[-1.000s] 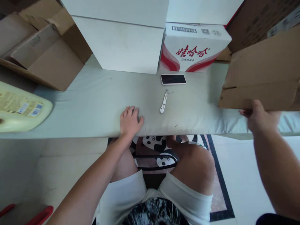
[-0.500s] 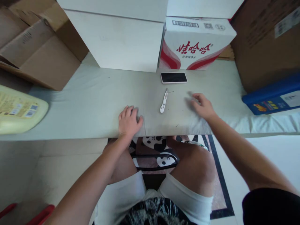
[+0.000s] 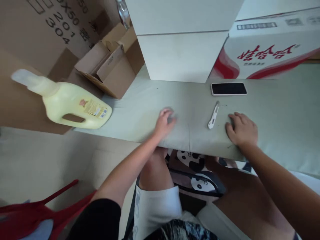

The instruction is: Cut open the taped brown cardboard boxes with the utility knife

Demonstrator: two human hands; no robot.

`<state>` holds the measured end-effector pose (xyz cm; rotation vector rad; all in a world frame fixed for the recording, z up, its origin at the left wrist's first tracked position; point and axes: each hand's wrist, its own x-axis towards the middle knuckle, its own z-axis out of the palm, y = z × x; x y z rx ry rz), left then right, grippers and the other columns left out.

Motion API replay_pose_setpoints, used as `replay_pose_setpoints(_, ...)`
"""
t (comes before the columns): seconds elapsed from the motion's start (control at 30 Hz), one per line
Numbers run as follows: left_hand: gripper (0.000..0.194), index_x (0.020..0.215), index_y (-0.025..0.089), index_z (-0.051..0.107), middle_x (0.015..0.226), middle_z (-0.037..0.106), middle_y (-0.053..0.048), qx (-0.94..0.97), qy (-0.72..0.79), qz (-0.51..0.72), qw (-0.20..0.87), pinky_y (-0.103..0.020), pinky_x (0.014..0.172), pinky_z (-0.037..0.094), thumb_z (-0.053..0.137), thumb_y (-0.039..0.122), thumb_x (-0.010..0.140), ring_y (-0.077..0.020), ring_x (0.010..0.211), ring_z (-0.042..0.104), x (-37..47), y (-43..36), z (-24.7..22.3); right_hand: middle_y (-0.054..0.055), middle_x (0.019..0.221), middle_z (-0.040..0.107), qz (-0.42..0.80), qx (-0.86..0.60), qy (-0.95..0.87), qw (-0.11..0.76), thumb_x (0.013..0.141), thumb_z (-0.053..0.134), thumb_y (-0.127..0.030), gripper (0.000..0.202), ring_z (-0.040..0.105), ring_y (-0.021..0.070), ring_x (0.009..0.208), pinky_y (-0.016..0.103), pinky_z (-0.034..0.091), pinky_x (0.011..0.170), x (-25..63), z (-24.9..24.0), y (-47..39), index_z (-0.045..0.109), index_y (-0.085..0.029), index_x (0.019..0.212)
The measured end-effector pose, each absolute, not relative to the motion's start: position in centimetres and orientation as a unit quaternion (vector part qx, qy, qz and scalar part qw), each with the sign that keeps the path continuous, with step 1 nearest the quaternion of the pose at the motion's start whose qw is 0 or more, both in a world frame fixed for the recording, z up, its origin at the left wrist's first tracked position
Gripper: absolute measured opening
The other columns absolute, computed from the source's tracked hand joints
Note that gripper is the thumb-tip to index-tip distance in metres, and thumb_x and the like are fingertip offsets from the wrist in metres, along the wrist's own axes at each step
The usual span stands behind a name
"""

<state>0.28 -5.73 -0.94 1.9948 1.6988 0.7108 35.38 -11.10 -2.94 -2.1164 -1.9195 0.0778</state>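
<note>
My right hand (image 3: 243,130) rests palm down on the pale green cloth (image 3: 140,110) with its fingers spread, holding nothing. Just left of it lies a small white utility knife (image 3: 213,116), slanted, its narrow metal end pointing away from me. Behind the knife is a phone (image 3: 229,88) with a dark screen and a pale edge, lying flat. My left hand (image 3: 165,124) is above or at the cloth further left, loosely curved, thumb apart from the fingers; nothing shows in it. Its fingertips are blurred.
A pale yellow jug-like bottle (image 3: 60,103) with a handle stands at left, beside an open cardboard box (image 3: 117,71). Bigger cardboard (image 3: 30,43) is behind it. White boxes (image 3: 180,55) and a red-and-white carton (image 3: 265,53) line the back. A red item (image 3: 67,210) is lower left.
The view has swung left, bringing the whole bottle into sight. My right hand has come closer to the knife and lies flatter. My left hand has shifted away from the knife, its fingers more curved.
</note>
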Motion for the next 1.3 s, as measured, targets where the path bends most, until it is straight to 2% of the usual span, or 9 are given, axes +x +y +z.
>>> replay_pose_setpoints(0.17, 0.052, 0.132, 0.021, 0.059, 0.161, 0.05, -0.016, 0.66, 0.667, 0.334, 0.092, -0.063, 0.134, 0.017, 0.072, 0.026, 0.082, -0.0405, 0.162, 0.03, -9.4, 3.5, 6.5, 0.021, 0.151, 0.062, 0.02, -0.735, -0.662, 0.145, 0.097, 0.04, -0.046, 0.055, 0.054, 0.0434, 0.146, 0.063, 0.043, 0.118, 34.8, -2.3, -11.3, 0.067, -0.017, 0.136)
replay_pose_setpoints(0.3, 0.036, 0.098, 0.019, 0.057, 0.148, 0.058, 0.005, 0.597, 0.699, 0.38, 0.107, -0.069, 0.134, 0.003, 0.069, -0.002, 0.072, -0.0348, 0.167, -0.005, -16.6, 7.8, 11.7, 0.024, 0.151, 0.062, 0.029, -0.739, -0.658, 0.141, 0.097, 0.039, -0.043, 0.056, 0.053, 0.0459, 0.146, 0.064, 0.042, 0.118, 34.4, -1.8, -11.3, 0.068, -0.013, 0.135)
replay_pose_setpoints(0.43, 0.023, 0.068, 0.017, 0.053, 0.129, 0.065, -0.003, 0.562, 0.779, 0.269, 0.067, -0.071, 0.134, -0.002, 0.072, 0.011, 0.079, -0.0422, 0.16, 0.02, -19.0, 7.1, 13.3, 0.024, 0.149, 0.063, 0.024, -0.739, -0.656, 0.151, 0.096, 0.043, -0.041, 0.053, 0.055, 0.0451, 0.145, 0.065, 0.043, 0.116, 34.5, -2.0, -11.2, 0.068, -0.014, 0.134)
replay_pose_setpoints(0.57, 0.025, 0.105, 0.017, 0.075, 0.121, 0.074, -0.005, 0.653, 0.746, 0.127, -0.032, -0.061, 0.129, 0.022, 0.058, 0.034, 0.096, -0.0321, 0.133, 0.054, -15.9, 3.6, 14.4, 0.023, 0.151, 0.062, 0.025, -0.739, -0.656, 0.154, 0.096, 0.042, -0.041, 0.054, 0.053, 0.0448, 0.146, 0.066, 0.042, 0.117, 34.8, -2.4, -11.2, 0.068, -0.015, 0.136)
replay_pose_setpoints(0.7, 0.031, 0.111, 0.018, 0.075, 0.128, 0.074, -0.011, 0.691, 0.721, 0.055, -0.002, -0.06, 0.118, 0.034, 0.056, 0.039, 0.099, -0.0331, 0.126, 0.058, -10.2, -0.3, 15.6, 0.025, 0.154, 0.059, 0.039, -0.738, -0.658, 0.143, 0.096, 0.04, -0.04, 0.057, 0.051, 0.0452, 0.148, 0.065, 0.039, 0.119, 34.8, -2.2, -11.2, 0.067, -0.011, 0.138)
replay_pose_setpoints(0.97, 0.036, 0.12, 0.025, 0.073, 0.087, 0.074, -0.006, 0.833, 0.542, 0.071, 0.079, -0.057, 0.1, 0.054, 0.077, 0.041, 0.088, -0.0378, 0.101, 0.075, 0.9, -9.2, 16.8, 0.023, 0.157, 0.057, 0.041, -0.746, -0.654, 0.12, 0.096, 0.04, -0.037, 0.056, 0.049, 0.0405, 0.149, 0.062, 0.039, 0.12, 34.6, -1.7, -11.1, 0.064, -0.011, 0.14)
replay_pose_setpoints(1.07, 0.05, 0.14, 0.026, 0.061, 0.1, 0.076, -0.002, 0.841, 0.507, 0.146, 0.118, -0.049, 0.096, 0.058, 0.074, 0.04, 0.093, -0.0271, 0.095, 0.076, 1.2, -8.2, 19.0, 0.021, 0.157, 0.057, 0.031, -0.744, -0.656, 0.123, 0.096, 0.041, -0.038, 0.056, 0.05, 0.04, 0.148, 0.062, 0.04, 0.119, 34.8, -2.0, -11.1, 0.064, -0.013, 0.14)
replay_pose_setpoints(1.17, 0.049, 0.136, 0.018, 0.06, 0.131, 0.073, -0.002, 0.805, 0.542, 0.236, 0.045, -0.04, 0.114, 0.051, 0.075, 0.016, 0.09, -0.0202, 0.124, 0.067, -1.1, -2.9, 19.5, 0.02, 0.156, 0.058, 0.028, -0.737, -0.662, 0.137, 0.096, 0.042, -0.038, 0.055, 0.051, 0.0399, 0.147, 0.062, 0.04, 0.119, 35.0, -2.3, -11.1, 0.064, -0.014, 0.14)
replay_pose_setpoints(1.3, 0.05, 0.14, 0.016, 0.055, 0.146, 0.066, 0.001, 0.66, 0.674, 0.254, 0.216, -0.038, 0.123, 0.044, 0.072, 0.007, 0.093, -0.0118, 0.127, 0.059, -4.7, 4.1, 16.3, 0.02, 0.153, 0.061, 0.032, -0.734, -0.661, 0.151, 0.095, 0.044, -0.036, 0.054, 0.052, 0.0409, 0.147, 0.064, 0.04, 0.118, 35.4, -2.7, -10.8, 0.065, -0.015, 0.139)
